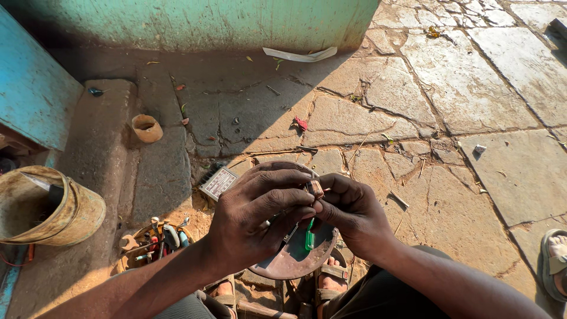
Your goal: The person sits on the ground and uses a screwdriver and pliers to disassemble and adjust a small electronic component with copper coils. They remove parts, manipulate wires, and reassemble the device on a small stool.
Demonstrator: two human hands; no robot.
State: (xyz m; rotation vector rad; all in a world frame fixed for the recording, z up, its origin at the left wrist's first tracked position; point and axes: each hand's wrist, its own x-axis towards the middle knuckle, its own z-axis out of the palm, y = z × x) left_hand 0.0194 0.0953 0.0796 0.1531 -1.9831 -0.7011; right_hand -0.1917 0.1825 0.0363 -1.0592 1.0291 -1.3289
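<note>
My left hand and my right hand meet over a round brown metal plate. Together their fingertips pinch a small brownish cylindrical part. A thin green wire or clip hangs down from between the hands, above the plate. Most of the plate's upper half is hidden behind my left hand. My sandalled feet show just under the plate.
A small ribbed grey box with a label lies on the stone paving left of the plate. A tub of tools sits at lower left, a worn bucket at far left, a small clay cup by the step. Another person's sandalled foot is at right.
</note>
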